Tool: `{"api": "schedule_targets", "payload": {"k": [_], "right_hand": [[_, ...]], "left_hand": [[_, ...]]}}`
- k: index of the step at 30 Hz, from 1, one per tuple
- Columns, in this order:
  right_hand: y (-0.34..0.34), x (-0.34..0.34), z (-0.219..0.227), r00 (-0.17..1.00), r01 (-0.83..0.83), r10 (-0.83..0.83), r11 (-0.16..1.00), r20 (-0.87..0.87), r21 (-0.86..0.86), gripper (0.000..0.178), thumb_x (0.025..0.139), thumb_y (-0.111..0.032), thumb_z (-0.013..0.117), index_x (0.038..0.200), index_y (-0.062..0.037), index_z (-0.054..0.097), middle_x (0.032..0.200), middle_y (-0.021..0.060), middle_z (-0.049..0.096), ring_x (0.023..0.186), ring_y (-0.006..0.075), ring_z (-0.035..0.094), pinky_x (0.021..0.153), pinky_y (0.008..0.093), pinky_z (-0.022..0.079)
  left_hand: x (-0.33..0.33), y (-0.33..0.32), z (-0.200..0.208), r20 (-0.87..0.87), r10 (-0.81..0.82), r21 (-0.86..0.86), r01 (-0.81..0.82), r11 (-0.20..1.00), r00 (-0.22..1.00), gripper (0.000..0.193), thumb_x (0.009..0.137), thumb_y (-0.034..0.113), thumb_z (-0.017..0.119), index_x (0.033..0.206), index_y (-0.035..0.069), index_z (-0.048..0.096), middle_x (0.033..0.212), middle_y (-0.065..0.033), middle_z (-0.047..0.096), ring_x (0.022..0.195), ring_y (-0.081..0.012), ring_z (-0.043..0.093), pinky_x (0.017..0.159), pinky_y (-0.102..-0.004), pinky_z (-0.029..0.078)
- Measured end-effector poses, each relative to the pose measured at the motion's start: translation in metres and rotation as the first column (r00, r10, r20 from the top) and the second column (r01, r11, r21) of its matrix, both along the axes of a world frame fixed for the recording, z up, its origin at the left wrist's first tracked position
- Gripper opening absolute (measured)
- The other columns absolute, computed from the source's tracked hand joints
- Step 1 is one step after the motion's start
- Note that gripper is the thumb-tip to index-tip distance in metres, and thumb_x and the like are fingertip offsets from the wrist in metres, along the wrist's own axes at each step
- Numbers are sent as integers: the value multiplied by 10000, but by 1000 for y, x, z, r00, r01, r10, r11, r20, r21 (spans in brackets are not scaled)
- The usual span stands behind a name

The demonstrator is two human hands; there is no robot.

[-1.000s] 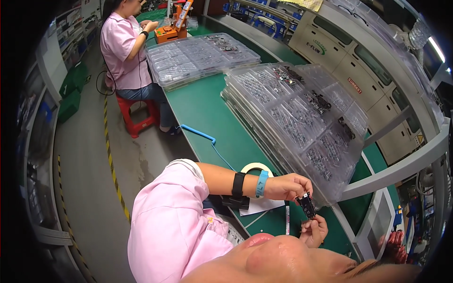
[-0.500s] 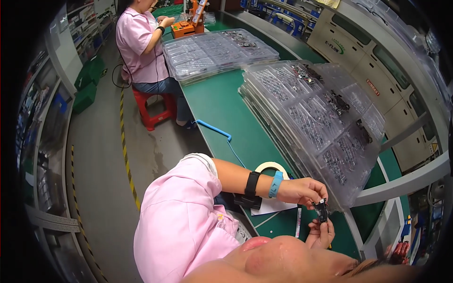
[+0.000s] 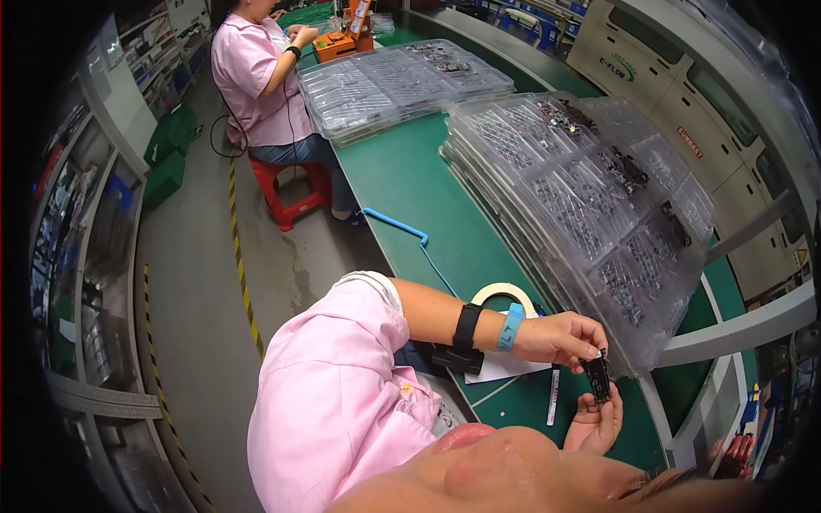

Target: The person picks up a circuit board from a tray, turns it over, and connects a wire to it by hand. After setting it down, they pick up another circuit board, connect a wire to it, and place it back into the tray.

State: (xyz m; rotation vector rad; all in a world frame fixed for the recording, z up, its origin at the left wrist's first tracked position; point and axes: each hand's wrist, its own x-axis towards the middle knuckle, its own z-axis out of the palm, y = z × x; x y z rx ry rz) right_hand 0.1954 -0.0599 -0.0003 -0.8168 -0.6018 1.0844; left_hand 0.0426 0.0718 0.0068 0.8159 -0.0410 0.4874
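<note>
- The view has slid a bit since half a second ago, and the small black part [image 3: 596,379] now shows more of its flat face; it is up over the near end of the green tabletop [image 3: 385,175], toward the right edge.
- The left hand [image 3: 566,337] still pinches the part's top end, thumb and fingers closed.
- The right hand [image 3: 597,425] is half curled at the bottom end; its fingers seem to touch it, but the view is too poor to tell if they grip.
- A tall stack of clear trays [image 3: 513,184] sits along the right edge, full of small parts, with dark boards [image 3: 629,171] on top.
- Another clear tray stack [image 3: 351,90] lies nearer the far end.
- By the left arm are a tape roll [image 3: 505,289], white paper [image 3: 505,368] and a white pen [image 3: 553,397].
- The person's face hides the right arm.
- A pale metal bar [image 3: 748,329] crosses the near right corner.
</note>
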Motion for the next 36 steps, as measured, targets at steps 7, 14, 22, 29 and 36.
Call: {"api": "schedule_targets", "payload": {"k": [7, 14, 22, 29, 36], "right_hand": [[-4, 5, -6, 995, -71, 71, 997, -63, 1, 268, 830, -99, 459, 1058, 43, 462, 922, 136, 564, 700, 200, 588, 666, 293, 483], [-4, 8, -7, 997, -53, 51, 998, -62, -20, 252, 833, -90, 451, 1051, 33, 476, 954, 145, 564, 702, 201, 595, 655, 280, 487], [-8, 12, -10, 993, -82, 77, 996, -92, -44, 249, 832, -94, 452, 1048, 27, 482, 974, 145, 561, 702, 202, 600, 647, 267, 488], [-13, 5, -5, 997, -18, 14, 998, -72, -56, 274, 847, -128, 428, 1061, 38, 474, 964, 121, 545, 699, 191, 571, 654, 279, 470], [5, 7, 5, 988, -95, 100, 994, -119, 48, 326, 874, -191, 399, 1093, 49, 428, 939, 102, 546, 688, 193, 574, 659, 318, 463]], "left_hand": [[-3, -3, -2, 47, -4, -7, 5, 1000, 999, 197, 784, 120, 568, 943, 23, 502, 903, -29, 540, 788, -74, 530, 663, -193, 459], [-1, 1, -2, 64, -9, 4, 9, 1000, 998, 199, 774, 116, 581, 932, 21, 508, 871, -29, 547, 742, -77, 539, 652, -198, 462], [0, -4, -5, 54, 1, -12, -1, 1000, 999, 187, 775, 110, 578, 926, 22, 511, 868, -31, 554, 728, -78, 546, 643, -197, 467], [1, -2, -4, 32, -65, -55, 67, 996, 997, 197, 776, 98, 570, 951, 25, 512, 890, -42, 558, 759, -96, 558, 655, -212, 479], [-4, 9, 2, -24, -1, -85, -1, 996, 1000, 283, 759, 108, 558, 1006, -6, 480, 923, -95, 551, 802, -152, 561, 703, -259, 472]]}}
